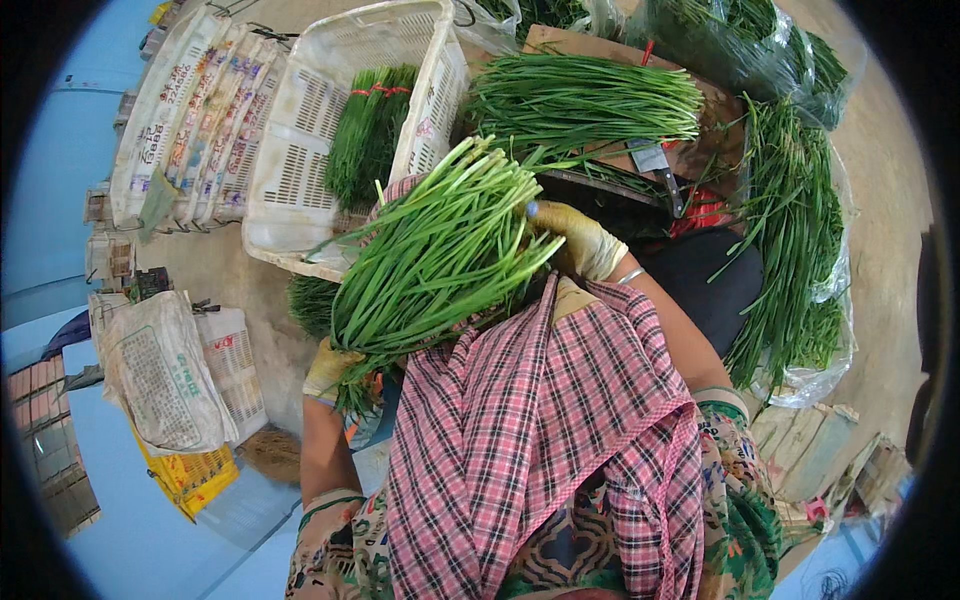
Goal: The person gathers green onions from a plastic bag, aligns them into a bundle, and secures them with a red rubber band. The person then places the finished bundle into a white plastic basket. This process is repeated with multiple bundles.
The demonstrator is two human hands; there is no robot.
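Across my lap, over a pink plaid apron, lies a large bunch of green garlic chives, its pale cut ends towards the upper right. My left hand, in a yellowed glove, grips the leafy end at the lower left. At the pale ends is my right hand, gloved too, its fingers partly hidden behind the stalks. Beyond it, another pile of chives rests on a brown board, and a cleaver with a dark handle lies at the board's near edge.
A white plastic crate at the upper left holds chive bundles tied with red bands. Stacked white crates stand farther left. Loose chives lie on clear plastic at right, near a dark round seat. Bagged chives are at the top right.
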